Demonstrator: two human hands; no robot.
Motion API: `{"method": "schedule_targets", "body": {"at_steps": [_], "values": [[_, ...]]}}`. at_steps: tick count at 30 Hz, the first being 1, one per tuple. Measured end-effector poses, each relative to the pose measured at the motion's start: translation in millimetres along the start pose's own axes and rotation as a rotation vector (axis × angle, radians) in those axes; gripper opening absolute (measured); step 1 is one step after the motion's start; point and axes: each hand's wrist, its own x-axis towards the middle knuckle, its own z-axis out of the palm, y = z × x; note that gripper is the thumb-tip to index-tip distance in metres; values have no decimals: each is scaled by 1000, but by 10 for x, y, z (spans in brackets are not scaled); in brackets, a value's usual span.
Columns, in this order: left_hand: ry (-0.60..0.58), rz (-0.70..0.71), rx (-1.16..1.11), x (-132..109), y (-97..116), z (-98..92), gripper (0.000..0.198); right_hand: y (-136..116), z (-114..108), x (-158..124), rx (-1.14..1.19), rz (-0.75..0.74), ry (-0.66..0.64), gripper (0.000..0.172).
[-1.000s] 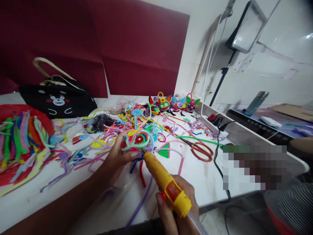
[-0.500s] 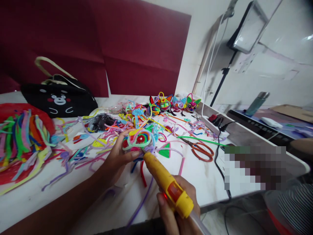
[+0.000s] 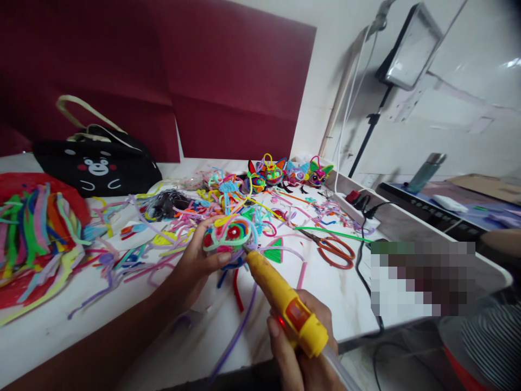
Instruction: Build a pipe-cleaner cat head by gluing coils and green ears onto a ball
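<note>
My left hand (image 3: 199, 258) is closed around a round, many-coloured pipe-cleaner ornament (image 3: 236, 239) with a red eye-like disc facing up. In my right hand (image 3: 303, 339) is a yellow hot glue gun (image 3: 280, 293), a small red light glowing near the thumb and a clear glue stick coming out of its back. The gun's nozzle points at the ornament's right side; whether it touches I cannot tell. Just right of the ornament lies a green triangle with a pink edge (image 3: 273, 251). Orange-handled scissors (image 3: 336, 251) lie further right.
Loose pipe cleaners (image 3: 187, 209) cover the table's middle. Finished-looking ornaments with pointed ears (image 3: 273, 172) stand at the back. To the left are a black bag (image 3: 97, 168) and a red bag of pipe cleaners (image 3: 77, 201). A power strip (image 3: 368, 213) and black cable run along the right.
The glue gun's nozzle has shifted slightly right along the ornament, my right hand moving with it. My left hand keeps its hold on the ornament.
</note>
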Motion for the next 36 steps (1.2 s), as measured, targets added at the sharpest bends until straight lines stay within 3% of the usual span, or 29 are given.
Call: {"method": "schedule_targets", "body": {"at_steps": [14,22,25,28,31,36], "values": [[-3,-22,-5,16,11,-27,86,178,-74,-48,-15,39,-91,28],[-37,-28,32,48,10,-44,85,210,-82,23,44,-72,-109,30],[0,-31,50,75,12,-68,85,279,-172,83,14,-99,-141,28],[36,-45,58,101,-3,-112,85,422,-320,221,-127,-70,-248,29],[39,-86,52,119,-29,-143,90,594,-427,421,-290,-152,-429,34],[50,-72,55,132,-43,-124,84,760,-392,666,-473,-199,-728,40]]}}
